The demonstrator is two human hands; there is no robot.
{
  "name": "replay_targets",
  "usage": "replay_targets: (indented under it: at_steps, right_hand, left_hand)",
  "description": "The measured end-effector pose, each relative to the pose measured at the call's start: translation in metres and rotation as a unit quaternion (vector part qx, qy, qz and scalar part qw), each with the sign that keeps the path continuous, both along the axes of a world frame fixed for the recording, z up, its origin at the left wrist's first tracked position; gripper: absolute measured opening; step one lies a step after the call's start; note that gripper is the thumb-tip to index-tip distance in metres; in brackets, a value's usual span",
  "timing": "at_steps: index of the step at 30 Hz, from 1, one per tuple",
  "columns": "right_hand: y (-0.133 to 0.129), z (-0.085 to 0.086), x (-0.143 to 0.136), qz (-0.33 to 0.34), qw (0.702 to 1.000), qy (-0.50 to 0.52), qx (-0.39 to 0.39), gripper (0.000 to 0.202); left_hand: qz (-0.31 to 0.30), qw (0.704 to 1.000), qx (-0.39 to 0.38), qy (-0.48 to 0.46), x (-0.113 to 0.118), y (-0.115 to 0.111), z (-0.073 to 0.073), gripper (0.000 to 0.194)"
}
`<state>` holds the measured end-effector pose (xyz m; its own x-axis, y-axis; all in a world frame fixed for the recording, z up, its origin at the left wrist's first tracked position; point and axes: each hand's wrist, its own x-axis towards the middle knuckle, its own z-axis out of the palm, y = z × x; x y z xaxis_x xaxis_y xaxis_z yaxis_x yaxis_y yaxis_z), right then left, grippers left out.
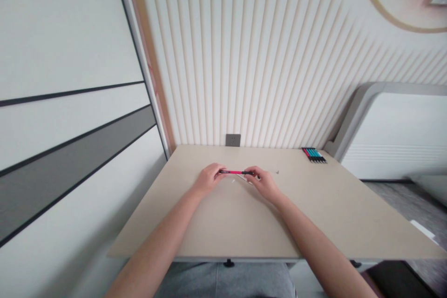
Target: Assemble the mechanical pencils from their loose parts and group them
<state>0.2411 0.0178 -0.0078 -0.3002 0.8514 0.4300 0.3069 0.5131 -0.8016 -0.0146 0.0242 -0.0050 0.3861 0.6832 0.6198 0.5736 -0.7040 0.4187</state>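
Observation:
A slim pink and black pen (236, 172) is held level above the table, one end in each hand. My left hand (209, 177) pinches its black left end. The black right end is between the fingers of my right hand (261, 181). Below the pen, a thin white piece (243, 178) lies on the table, partly hidden by my right hand. A small white bit (233, 181) lies near it, and a tiny part (277, 172) sits to the right of my right hand.
Several pens, teal and pink with black ends (314, 155), lie in a row at the back right of the beige table (244, 228). A dark socket (233, 140) is on the ribbed wall behind. A white cabinet stands left, a bed headboard right.

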Motion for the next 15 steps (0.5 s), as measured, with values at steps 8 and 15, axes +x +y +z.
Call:
replay_targets:
  at_steps: [8,15]
  right_hand:
    - [0.0013,-0.0003,0.0005,-0.025,1.0,0.003,0.009,0.023]
    - [0.0042,-0.0047,0.0039,-0.014,0.998,-0.049,-0.03,0.05]
  left_hand:
    - [0.025,1.0,0.011,0.004,-0.0033,0.0045,-0.005,0.02]
    - [-0.008,0.999,0.037,-0.001,-0.0032,0.0051,-0.0041,0.015]
